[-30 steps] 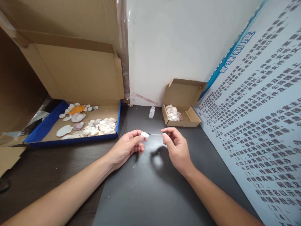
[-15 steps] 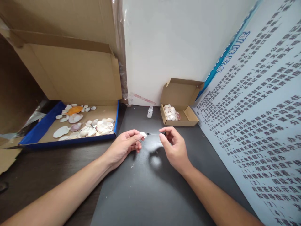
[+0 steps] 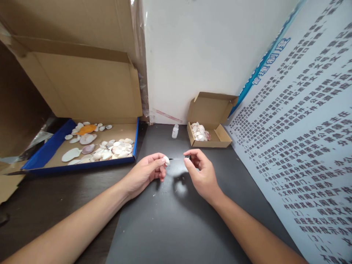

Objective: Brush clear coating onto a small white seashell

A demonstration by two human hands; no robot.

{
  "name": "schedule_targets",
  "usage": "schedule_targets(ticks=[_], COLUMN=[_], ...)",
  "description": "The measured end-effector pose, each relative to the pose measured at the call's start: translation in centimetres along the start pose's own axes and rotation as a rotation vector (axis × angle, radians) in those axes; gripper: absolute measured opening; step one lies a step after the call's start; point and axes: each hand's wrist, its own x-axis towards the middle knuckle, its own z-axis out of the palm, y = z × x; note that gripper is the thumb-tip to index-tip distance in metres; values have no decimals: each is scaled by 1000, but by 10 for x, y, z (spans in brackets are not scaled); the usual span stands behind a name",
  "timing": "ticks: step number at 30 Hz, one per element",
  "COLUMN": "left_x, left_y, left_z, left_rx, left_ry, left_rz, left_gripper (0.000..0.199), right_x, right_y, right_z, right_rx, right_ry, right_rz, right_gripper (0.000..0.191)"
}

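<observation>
Between the thumb and fingers of my left hand [image 3: 150, 168] is a small white seashell [image 3: 167, 160], its face turned to the right. My right hand [image 3: 200, 171] pinches the black cap of a thin applicator brush [image 3: 176, 158]. The brush's dark tip points left and is at the shell's edge; whether it touches I cannot tell. Behind both hands a small white bottle [image 3: 175, 132] stands upright with its neck uncapped.
At left, an open blue-edged cardboard box [image 3: 82, 167] holds many shells, one orange. A smaller open carton [image 3: 227, 141] with white shells stands at the back right. A white wall rises behind, and a printed panel [image 3: 302, 146] borders the right side of the dark mat [image 3: 176, 227].
The shell has turned in my left fingers and shows more of its face. My right hand has shifted slightly left and down, with the brush still by the shell.
</observation>
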Motion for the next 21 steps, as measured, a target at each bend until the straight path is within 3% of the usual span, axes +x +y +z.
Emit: schedule_targets(ticks=[8, 21], left_x=[-1, 1], left_y=[1, 2], left_z=[0, 2], left_rx=[-73, 21], left_ry=[-21, -10], left_rz=[-30, -56], left_gripper=[12, 13], right_x=[-2, 0], right_y=[1, 2], right_z=[-2, -1], right_rx=[82, -13], right_ry=[-17, -31], right_rz=[-33, -49], right_gripper=[12, 10])
